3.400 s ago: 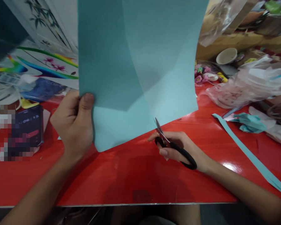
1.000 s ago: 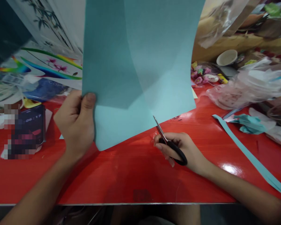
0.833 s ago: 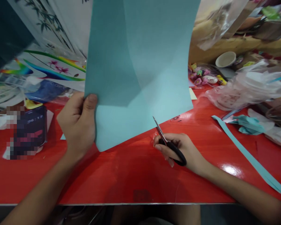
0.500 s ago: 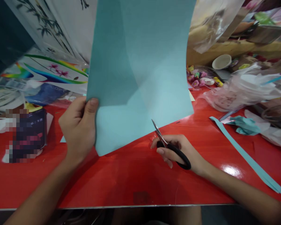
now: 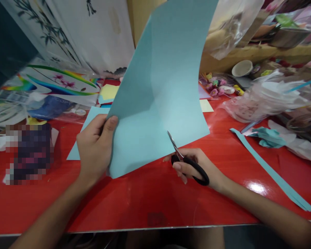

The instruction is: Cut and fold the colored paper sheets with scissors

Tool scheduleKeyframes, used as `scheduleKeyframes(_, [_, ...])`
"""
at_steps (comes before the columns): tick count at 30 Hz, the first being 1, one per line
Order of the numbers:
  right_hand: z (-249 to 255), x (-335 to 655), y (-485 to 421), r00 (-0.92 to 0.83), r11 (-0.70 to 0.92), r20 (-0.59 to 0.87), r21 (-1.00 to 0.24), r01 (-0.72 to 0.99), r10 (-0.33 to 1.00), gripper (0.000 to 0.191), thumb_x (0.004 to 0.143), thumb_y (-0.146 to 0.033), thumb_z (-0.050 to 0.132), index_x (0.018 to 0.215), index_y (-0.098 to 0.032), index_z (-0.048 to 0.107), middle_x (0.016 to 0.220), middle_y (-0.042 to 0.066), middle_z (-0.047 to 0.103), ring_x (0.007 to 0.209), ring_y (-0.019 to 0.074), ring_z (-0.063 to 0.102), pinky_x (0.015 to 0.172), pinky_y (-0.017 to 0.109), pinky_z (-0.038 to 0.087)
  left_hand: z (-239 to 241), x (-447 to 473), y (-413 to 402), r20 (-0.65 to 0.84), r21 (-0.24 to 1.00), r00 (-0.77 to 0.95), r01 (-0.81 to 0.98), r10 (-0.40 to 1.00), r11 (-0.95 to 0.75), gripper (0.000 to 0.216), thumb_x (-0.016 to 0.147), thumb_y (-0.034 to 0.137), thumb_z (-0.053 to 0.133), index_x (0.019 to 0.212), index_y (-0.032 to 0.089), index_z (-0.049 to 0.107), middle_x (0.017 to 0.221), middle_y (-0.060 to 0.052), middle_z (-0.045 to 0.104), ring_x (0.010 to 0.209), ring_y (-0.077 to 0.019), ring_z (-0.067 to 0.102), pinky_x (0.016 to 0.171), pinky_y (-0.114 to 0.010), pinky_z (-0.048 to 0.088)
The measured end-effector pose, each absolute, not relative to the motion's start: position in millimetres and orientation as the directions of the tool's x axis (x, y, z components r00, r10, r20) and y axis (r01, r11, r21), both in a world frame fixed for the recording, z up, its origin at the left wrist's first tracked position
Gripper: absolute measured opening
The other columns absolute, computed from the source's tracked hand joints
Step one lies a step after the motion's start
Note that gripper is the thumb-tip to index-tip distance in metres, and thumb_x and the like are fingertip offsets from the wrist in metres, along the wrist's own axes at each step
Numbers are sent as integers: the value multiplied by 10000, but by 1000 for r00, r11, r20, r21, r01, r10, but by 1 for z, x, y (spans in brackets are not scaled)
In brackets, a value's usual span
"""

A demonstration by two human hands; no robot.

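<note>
My left hand [image 5: 97,143] pinches the left edge of a large light-blue sheet of paper [image 5: 168,86] between thumb and fingers. The sheet stands raised over the red table, its upper left part bending over. My right hand [image 5: 194,166] grips black-handled scissors [image 5: 180,156], with fingers in the loops. Their metal blades look closed and point up and away, in front of the sheet's lower edge; whether they touch it I cannot tell. Another light-blue sheet [image 5: 76,150] lies flat behind my left hand, partly covered.
A long light-blue paper strip [image 5: 272,169] and a crumpled blue piece [image 5: 271,137] lie on the red table [image 5: 134,204] at right. Plastic-wrapped cups [image 5: 269,93] stand beyond. At left lies a phone [image 5: 35,155], partly pixelated. Yellow paper [image 5: 109,92] lies at the back.
The raised sheet has tilted, its upper left edge swinging right and uncovering the papers and wall behind. My left hand has shifted slightly right with it. The scissors remain almost in place.
</note>
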State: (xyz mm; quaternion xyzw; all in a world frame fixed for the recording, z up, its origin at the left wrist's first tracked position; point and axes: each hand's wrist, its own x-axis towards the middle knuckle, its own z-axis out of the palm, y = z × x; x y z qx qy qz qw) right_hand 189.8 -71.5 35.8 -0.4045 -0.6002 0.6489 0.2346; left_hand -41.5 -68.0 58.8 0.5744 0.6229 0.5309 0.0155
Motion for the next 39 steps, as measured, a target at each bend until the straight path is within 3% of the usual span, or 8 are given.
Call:
scheduleKeyframes(12, [29,192,-72,-568,-122,-192,-980,160,801,192,740,-329,627,750,-143,579,511,-48,488,404,50,463,411,179,330,57,-40,-68,587,697,-360,681,725,-227,252,814,384,541,655,191,567,521,55,372,495,-76,310,428,-224,209])
scheduleKeyframes(39, [29,187,-75,-509,-103,-186,-977,187,840,184,759,-318,619,700,-158,550,462,-65,468,355,35,442,370,160,315,62,-37,-72,515,743,-390,646,763,-172,265,819,420,527,745,181,615,562,54,409,529,-70,328,456,-210,242])
